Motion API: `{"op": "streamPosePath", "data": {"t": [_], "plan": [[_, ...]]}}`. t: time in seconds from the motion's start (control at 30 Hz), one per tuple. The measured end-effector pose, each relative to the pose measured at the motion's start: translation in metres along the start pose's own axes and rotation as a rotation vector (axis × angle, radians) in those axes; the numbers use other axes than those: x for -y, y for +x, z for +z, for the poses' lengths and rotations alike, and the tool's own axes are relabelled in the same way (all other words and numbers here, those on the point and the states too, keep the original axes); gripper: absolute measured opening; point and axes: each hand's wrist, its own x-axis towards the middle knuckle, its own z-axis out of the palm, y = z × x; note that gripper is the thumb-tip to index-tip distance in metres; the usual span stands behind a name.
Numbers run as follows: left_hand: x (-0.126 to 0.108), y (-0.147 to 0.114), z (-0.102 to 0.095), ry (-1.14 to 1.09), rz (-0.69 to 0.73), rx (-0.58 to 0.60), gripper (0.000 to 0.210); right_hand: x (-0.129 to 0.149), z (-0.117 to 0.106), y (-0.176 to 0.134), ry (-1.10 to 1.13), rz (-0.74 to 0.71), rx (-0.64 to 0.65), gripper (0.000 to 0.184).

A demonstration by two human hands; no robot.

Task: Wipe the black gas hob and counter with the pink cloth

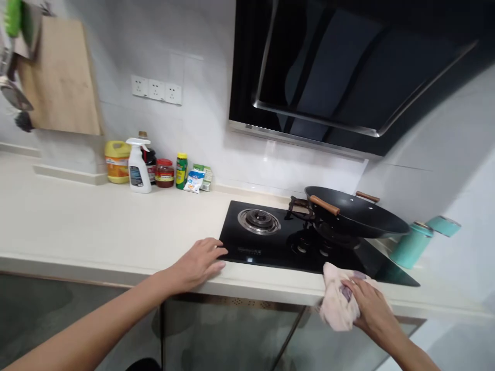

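My right hand (369, 306) grips a pale pink cloth (336, 304) with purple patches, held at the counter's front edge below the black gas cooktop (266, 252). Part of the cloth hangs over that edge. On the countertop (162, 232), by the cooktop's front left corner, rests my left hand (199, 260), its fingers apart and nothing in them. The left burner (259, 221) has no pan support over it. A black wok (356, 211) with wooden handles sits over the right burner, and a dark pan support (301, 206) shows partly behind it.
Along the wall stand a white spray bottle (138, 167), a yellow jug (118, 162), a red-lidded jar (164, 173), a green shaker (181, 171) and small packets (194, 181). A turquoise canister (412, 245) leans right of the wok. The black range hood (328, 77) overhangs the cooktop.
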Motion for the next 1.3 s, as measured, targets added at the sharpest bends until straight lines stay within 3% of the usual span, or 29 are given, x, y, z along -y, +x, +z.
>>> {"op": "streamPosePath", "data": {"t": [0.1,0.2,0.53,0.63,0.73,0.8,0.9,1.03,1.1,1.2,1.3], "plan": [[0.043,-0.033,-0.015,0.074,-0.221,-0.086,0.043,0.027,-0.006,0.016,-0.013,-0.031,0.009,0.069],[0.066,-0.055,-0.022,0.064,-0.413,-0.149,0.049,0.087,-0.019,0.048,0.019,-0.097,0.038,0.068],[0.049,-0.050,-0.024,-0.153,-0.577,-0.289,0.053,0.328,-0.066,0.154,0.025,-0.213,0.176,0.067],[0.053,-0.051,-0.024,-0.224,-0.616,-0.322,0.056,0.384,-0.078,0.181,0.074,-0.309,0.164,0.069],[0.056,-0.049,-0.024,-0.340,-0.674,-0.356,0.058,0.423,-0.084,0.200,0.130,-0.383,0.120,0.073],[0.057,-0.048,-0.026,-0.439,-0.716,-0.375,0.061,0.436,-0.085,0.206,0.172,-0.422,0.089,0.070],[0.060,-0.047,-0.028,-0.516,-0.749,-0.393,0.066,0.437,-0.080,0.201,0.289,-0.485,0.021,0.052],[0.065,-0.050,-0.028,-0.558,-0.768,-0.408,0.068,0.426,-0.072,0.188,0.701,-0.517,-0.006,0.051],[0.067,-0.051,-0.028,-0.543,-0.771,-0.392,0.067,0.421,-0.073,0.191,1.044,-0.405,0.046,0.046],[0.064,-0.052,-0.030,-0.495,-0.742,-0.352,0.065,0.405,-0.080,0.208,1.575,-0.074,0.157,0.035],[0.058,-0.053,-0.034,-0.457,-0.742,-0.346,0.064,0.362,-0.074,0.229,1.833,0.078,0.259,0.051]]}}
